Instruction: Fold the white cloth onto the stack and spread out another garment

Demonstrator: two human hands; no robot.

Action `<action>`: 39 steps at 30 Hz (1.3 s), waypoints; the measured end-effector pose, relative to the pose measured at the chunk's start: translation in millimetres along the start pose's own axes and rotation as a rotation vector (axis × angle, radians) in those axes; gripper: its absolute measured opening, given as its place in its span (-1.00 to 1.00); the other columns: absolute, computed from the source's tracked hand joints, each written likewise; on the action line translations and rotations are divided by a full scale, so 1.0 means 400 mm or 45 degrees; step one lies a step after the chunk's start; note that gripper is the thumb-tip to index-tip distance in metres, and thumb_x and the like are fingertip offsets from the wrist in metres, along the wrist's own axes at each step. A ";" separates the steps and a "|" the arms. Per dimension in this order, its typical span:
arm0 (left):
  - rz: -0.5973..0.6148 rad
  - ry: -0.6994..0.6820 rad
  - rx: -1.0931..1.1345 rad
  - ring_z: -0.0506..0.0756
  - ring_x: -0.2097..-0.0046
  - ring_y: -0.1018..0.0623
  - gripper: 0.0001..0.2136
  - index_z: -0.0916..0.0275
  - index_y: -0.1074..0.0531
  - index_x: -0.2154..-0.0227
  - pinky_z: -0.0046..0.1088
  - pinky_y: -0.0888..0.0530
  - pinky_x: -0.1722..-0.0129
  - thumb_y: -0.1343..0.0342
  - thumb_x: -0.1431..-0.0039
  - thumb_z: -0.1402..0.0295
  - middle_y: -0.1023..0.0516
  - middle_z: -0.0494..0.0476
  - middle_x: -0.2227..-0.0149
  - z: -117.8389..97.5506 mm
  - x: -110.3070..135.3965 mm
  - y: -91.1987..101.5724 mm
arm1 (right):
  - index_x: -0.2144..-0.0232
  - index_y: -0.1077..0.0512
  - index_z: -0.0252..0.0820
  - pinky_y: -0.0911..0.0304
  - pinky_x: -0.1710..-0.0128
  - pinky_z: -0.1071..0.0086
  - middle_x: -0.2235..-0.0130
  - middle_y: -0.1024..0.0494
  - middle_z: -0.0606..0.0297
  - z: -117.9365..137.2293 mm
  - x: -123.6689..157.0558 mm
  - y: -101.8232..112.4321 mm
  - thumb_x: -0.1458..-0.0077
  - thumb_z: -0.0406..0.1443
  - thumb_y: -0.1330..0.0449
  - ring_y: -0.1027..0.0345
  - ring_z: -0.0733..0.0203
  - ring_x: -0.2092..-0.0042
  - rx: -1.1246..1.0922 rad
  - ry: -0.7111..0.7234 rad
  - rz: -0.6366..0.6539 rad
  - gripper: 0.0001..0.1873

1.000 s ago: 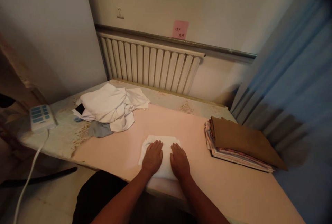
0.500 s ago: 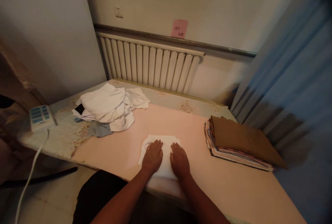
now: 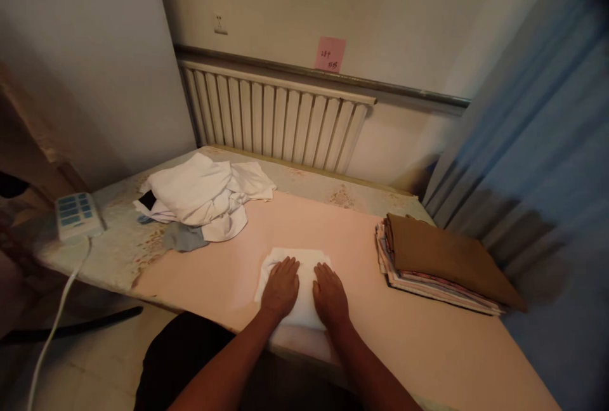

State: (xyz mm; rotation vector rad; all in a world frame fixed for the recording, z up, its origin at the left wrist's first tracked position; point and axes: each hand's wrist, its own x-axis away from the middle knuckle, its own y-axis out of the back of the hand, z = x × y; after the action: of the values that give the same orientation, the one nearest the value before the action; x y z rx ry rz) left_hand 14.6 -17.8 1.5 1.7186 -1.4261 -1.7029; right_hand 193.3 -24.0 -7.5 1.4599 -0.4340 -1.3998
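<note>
A white folded cloth [image 3: 305, 309] lies flat near the front edge of the table, on a pink cover [image 3: 304, 217]. My left hand [image 3: 281, 287] rests palm down on the cloth's left part, fingers stretched out. On its right part lies my right hand [image 3: 329, 293], also flat with the fingers extended. A strip of cloth shows between the two hands; the areas under the palms are hidden. The cloth's left edge looks slightly creased.
A crumpled heap of white clothes [image 3: 195, 189], with a grey piece [image 3: 184, 238], lies at the back left. To the right sits a folded stack under a brown cloth [image 3: 442, 252]. A power strip [image 3: 78, 215] with a white cord stands far left. Behind is a radiator [image 3: 276, 116].
</note>
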 end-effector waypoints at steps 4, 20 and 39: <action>0.000 -0.005 0.016 0.18 -0.24 -0.35 -0.64 0.27 -0.36 -0.10 -0.06 -0.28 -0.23 0.12 -0.28 0.46 -0.47 0.24 -0.14 0.001 0.001 -0.002 | -0.13 -0.36 -0.24 -0.05 -0.27 0.12 -0.19 -0.40 0.13 0.002 -0.003 0.003 -0.22 -0.39 0.03 -0.17 0.10 -0.27 -0.007 -0.007 -0.009 -0.55; 0.022 0.003 0.024 0.18 -0.25 -0.34 -0.62 0.25 -0.34 -0.12 -0.06 -0.26 -0.24 0.15 -0.29 0.45 -0.45 0.23 -0.16 0.004 0.002 -0.004 | -0.13 -0.36 -0.25 -0.06 -0.27 0.13 -0.19 -0.40 0.13 0.002 -0.003 0.003 -0.24 -0.39 0.04 -0.17 0.10 -0.27 0.001 -0.019 0.009 -0.56; 0.035 0.007 0.026 0.17 -0.25 -0.34 -0.63 0.23 -0.35 -0.11 -0.05 -0.27 -0.23 0.16 -0.30 0.43 -0.46 0.22 -0.15 0.001 0.000 -0.001 | -0.12 -0.37 -0.25 -0.07 -0.26 0.14 -0.19 -0.41 0.15 -0.001 -0.001 0.001 -0.23 -0.40 0.04 -0.18 0.10 -0.26 -0.003 -0.014 -0.002 -0.56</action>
State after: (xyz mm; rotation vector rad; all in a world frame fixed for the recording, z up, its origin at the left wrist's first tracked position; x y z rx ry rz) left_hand 14.5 -17.6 1.2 1.7049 -1.4626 -1.6733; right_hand 193.9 -23.5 -7.0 1.4516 -0.4383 -1.4100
